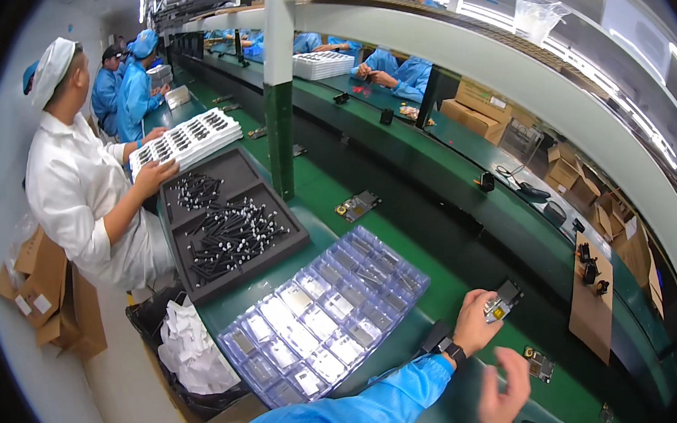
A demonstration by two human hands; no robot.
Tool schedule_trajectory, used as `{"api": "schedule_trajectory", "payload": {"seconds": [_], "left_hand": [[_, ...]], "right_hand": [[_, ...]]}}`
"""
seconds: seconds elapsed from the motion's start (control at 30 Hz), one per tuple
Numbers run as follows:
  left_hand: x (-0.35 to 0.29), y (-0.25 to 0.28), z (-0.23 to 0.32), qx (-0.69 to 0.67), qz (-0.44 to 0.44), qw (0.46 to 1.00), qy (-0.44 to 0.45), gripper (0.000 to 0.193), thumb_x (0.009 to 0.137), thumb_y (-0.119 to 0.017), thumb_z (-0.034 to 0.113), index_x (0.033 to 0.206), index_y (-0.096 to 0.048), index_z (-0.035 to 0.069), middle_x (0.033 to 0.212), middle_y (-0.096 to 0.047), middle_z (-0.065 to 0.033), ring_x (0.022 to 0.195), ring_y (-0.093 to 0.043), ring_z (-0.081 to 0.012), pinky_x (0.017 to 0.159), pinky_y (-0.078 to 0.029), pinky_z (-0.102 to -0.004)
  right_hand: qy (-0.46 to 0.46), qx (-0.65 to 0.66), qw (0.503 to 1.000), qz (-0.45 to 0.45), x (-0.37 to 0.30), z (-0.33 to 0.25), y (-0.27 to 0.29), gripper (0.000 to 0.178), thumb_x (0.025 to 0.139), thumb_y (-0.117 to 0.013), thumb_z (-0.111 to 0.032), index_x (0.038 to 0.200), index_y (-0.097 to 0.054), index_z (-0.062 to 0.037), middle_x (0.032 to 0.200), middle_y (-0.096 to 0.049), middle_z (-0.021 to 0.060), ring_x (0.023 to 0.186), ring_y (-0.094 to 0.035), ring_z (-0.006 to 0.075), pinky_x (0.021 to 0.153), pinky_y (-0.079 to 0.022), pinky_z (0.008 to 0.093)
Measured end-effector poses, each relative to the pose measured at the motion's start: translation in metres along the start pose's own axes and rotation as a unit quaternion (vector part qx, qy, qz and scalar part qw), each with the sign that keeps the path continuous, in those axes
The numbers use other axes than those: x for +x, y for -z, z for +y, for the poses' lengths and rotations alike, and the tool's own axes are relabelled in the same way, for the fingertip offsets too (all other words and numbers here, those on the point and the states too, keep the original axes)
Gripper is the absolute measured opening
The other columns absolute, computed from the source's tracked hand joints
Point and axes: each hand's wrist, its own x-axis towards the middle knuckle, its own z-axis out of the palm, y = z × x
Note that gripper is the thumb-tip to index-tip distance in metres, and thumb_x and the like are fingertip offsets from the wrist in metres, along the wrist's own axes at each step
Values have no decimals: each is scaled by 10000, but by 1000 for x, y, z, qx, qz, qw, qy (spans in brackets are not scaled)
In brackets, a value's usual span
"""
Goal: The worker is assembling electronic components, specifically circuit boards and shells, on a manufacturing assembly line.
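My left hand (476,324), in a blue sleeve with a dark watch at the wrist, reaches over the green line surface. Its thumb and fingers grip a small circuit board (504,300) that has a silver part and a dark end. Nearer to me, my right hand (505,393) is raised with thumb and fingers apart and nothing between them. Another circuit board (539,363) lies on the green surface just right of it. To the left of my hands stands a clear plastic tray (319,316), its pockets holding flat metallic pieces.
A black tray (297,235) of dark thin parts with white tips sits beyond the clear one. A person in white holds a white tray (190,141) at far left. A green-and-white post (279,129) rises by the line. Another circuit board (358,205) lies farther up.
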Motion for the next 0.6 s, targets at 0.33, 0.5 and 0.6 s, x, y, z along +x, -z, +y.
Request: {"api": "schedule_trajectory", "payload": {"seconds": [0.33, 0.5, 0.6], "left_hand": [[1, -3, 1, -253, -80, 959, 103, 554, 774, -795, -97, 1274, -590, 25, 1105, -649, -64, 1052, -642, -185, 937, -557, -366], [2, 2, 8, -363, -80, 910, 183, 581, 756, -786, -138, 1281, -584, 9, 1115, -654, -64, 1030, -646, -165, 898, -570, -336], [5, 4, 9, -403, -77, 890, 200, 585, 757, -787, -137, 1286, -581, 5, 1121, -656, -64, 1025, -647, -159, 888, -572, -330]], "right_hand": [[191, 181, 896, -358, 61, -128, -136, 279, 877, -731, -145, 1131, -683, -40, 1126, -672, 102, 1047, -635, 307, 912, -527, 422], [215, 174, 854, -441, 65, -151, -165, 347, 877, -740, -167, 1197, -683, -45, 1276, -635, 149, 1158, -602, 342, 974, -525, 426], [216, 194, 854, -432, 74, -148, -182, 360, 873, -745, -170, 1203, -681, -40, 1283, -631, 162, 1182, -588, 357, 996, -515, 430]]}}
